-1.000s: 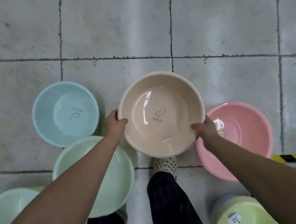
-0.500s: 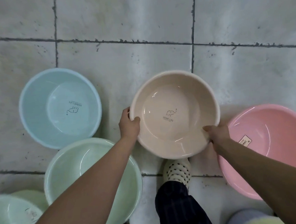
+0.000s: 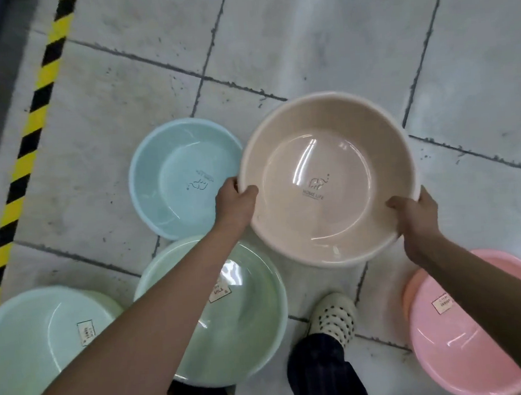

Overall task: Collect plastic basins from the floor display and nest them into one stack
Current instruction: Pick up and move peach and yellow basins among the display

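A beige basin (image 3: 327, 161) with an elephant logo is held above the floor between both hands. My left hand (image 3: 235, 202) grips its left rim with the thumb inside. On the near right rim, my right hand (image 3: 414, 214) grips the same way. A small blue basin (image 3: 171, 175) lies on the floor just left of the beige one. Below it sits a pale green basin (image 3: 249, 315), partly covered by my left forearm. Another pale green basin (image 3: 26, 346) is at the lower left. A pink basin (image 3: 438, 339) lies at the lower right under my right forearm.
A yellow-and-black striped tape line (image 3: 25, 158) runs along the left of the grey tiled floor (image 3: 319, 39). My foot in a dotted shoe (image 3: 334, 317) and a dark trouser leg stand between the green and pink basins.
The beige basin has risen off the floor in both hands and looks larger. The view has swung left, bringing in the striped tape and the second green basin.
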Motion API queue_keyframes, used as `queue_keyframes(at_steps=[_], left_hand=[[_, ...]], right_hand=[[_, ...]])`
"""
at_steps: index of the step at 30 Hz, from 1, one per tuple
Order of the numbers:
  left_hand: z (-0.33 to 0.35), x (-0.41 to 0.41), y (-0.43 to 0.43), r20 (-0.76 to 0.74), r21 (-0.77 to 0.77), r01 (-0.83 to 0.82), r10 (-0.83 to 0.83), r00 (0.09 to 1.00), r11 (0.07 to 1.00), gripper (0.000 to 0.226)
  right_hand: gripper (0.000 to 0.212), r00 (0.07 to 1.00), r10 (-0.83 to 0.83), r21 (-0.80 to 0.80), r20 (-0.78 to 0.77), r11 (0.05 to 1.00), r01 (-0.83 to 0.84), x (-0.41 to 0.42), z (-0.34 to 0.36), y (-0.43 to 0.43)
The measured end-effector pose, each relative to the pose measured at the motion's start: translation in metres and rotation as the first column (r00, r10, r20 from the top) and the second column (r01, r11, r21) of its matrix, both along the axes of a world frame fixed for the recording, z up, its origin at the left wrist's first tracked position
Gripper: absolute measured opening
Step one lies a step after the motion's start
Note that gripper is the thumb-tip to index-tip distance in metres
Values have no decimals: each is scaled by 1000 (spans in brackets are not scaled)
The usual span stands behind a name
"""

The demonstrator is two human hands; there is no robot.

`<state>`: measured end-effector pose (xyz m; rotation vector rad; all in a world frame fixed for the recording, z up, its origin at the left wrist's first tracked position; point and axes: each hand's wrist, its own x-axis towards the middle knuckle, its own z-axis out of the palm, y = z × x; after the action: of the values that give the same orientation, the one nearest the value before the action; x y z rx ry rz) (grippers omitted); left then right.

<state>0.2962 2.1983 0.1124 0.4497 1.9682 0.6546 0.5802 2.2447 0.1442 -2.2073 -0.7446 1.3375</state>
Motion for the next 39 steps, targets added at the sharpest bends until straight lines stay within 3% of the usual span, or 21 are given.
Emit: queue_keyframes(at_steps=[4, 8, 14, 19, 25, 29, 39], left_hand=[[30, -75, -5, -76, 118, -171, 180, 981, 978, 13], [27, -144, -31, -149, 143, -301, 321, 935, 943, 7], [-17, -205, -69, -183, 78, -294, 303, 935, 953, 6], [-66, -220, -81, -160, 44, -284, 287, 944, 958, 10], [-100, -216, -70, -112, 100, -388, 398, 911, 916, 5], [-102, -218, -59, -76, 87, -413, 419, 905, 907, 7], [-74, -215, -29, -48, -58, -477, 475, 879, 877, 11]], right_hand=[[35, 991, 117, 9, -61, 993, -117, -82, 15, 19], [28, 956, 290, 1, -51, 957, -291, -161, 3, 18], [19, 884, 468, -41, 10, 883, -467, -229, -42, 13], [18, 887, 460, -69, 45, 887, -457, -242, -90, -3], [18, 932, 356, -15, 69, 935, -355, -249, -120, -6], [5, 943, 327, -5, 57, 945, -328, -251, -121, 2], [17, 976, 218, -125, -10, 968, -217, -254, -102, 16]])
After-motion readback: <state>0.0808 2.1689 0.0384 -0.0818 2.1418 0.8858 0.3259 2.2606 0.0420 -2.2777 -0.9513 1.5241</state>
